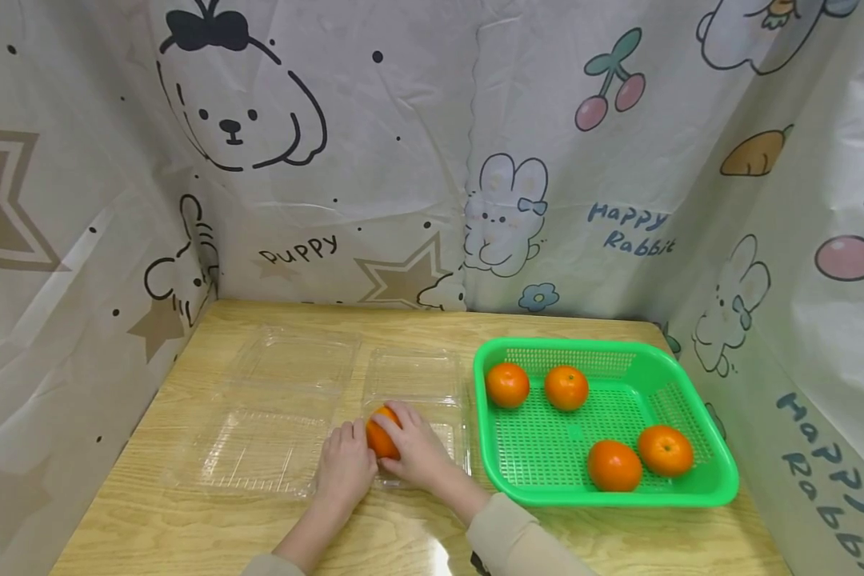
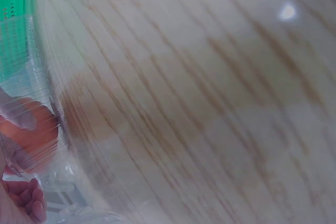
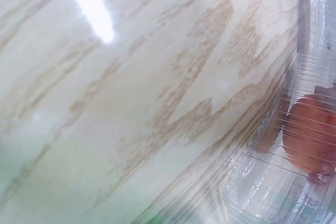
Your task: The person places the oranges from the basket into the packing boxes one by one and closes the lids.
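My right hand grips an orange inside the base of the small clear plastic container. Its fingers lie over the fruit's top and right side. My left hand is at that container's left edge, fingers bent around the rim beside the orange. Part of the rim is hidden under this hand. In the left wrist view, the orange shows through the ribbed clear wall, with curled fingers below it. The right wrist view also shows the orange behind clear plastic.
A larger clear container lies open on the left, its lid toward the back. On the right stands a green basket with several oranges. Printed cloth surrounds the wooden table at the back and sides.
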Tool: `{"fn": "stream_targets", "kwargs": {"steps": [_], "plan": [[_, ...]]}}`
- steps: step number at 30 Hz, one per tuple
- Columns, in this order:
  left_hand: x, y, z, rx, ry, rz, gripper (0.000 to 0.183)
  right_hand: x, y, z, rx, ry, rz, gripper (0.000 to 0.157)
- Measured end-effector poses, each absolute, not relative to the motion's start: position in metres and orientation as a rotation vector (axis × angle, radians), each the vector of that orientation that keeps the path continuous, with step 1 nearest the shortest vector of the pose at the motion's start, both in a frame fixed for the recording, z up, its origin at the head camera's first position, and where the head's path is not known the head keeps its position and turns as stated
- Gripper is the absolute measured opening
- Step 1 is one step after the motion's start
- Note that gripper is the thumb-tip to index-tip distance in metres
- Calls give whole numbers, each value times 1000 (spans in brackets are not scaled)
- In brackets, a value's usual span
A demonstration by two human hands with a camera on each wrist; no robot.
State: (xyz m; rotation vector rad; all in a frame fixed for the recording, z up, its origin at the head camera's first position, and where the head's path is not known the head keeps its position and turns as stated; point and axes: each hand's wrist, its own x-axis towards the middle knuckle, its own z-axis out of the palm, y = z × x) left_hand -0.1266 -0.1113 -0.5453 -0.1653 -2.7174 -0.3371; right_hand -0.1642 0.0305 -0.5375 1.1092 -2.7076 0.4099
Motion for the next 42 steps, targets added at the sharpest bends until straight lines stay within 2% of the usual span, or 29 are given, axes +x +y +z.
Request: {"fn": "stream_targets", "kwargs": {"steps": [25, 42], "plan": [[-126, -111, -544, -162, -2736, -318, 27, -168, 43, -523, 1208, -2871, 431, 71], [-127, -112, -545, -156, -2756, -363, 24, -168, 53, -511, 1189, -2920, 502, 68]]}}
